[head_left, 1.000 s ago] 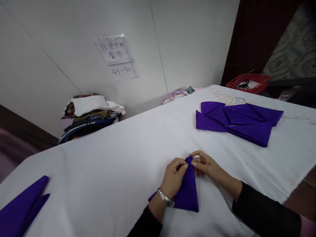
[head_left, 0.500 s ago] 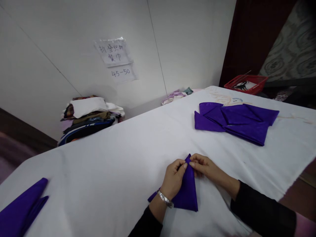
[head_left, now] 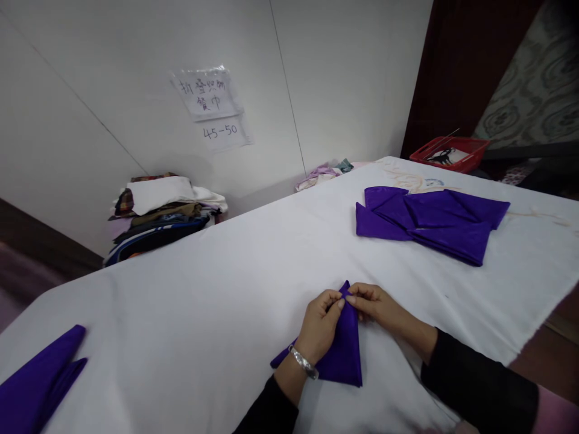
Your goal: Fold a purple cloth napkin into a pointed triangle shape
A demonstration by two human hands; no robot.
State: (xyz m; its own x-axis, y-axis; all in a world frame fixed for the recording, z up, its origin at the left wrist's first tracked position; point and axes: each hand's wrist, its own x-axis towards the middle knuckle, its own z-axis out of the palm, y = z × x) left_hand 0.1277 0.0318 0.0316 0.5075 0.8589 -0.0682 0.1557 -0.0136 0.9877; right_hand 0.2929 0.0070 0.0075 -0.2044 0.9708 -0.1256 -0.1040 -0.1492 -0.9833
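A purple cloth napkin (head_left: 346,355), folded to a narrow point at its far end, lies on the white-covered table in front of me. My left hand (head_left: 320,325) pinches the napkin near its tip, thumb against fingers; a silver bracelet circles that wrist. From the other side my right hand (head_left: 375,304) pinches the same tip, the two thumbs almost meeting. My left hand and wrist hide part of the napkin's left side.
More folded purple napkins (head_left: 447,220) lie together at the right back. Another purple napkin (head_left: 38,386) is at the left front. Piled clothes (head_left: 167,211) sit beyond the table's far edge, and a red basket (head_left: 474,155) stands past its far right corner.
Both hands keep their pinch at the napkin's tip, with only a very slight shift of the fingers. The napkin and the other things stay in place.
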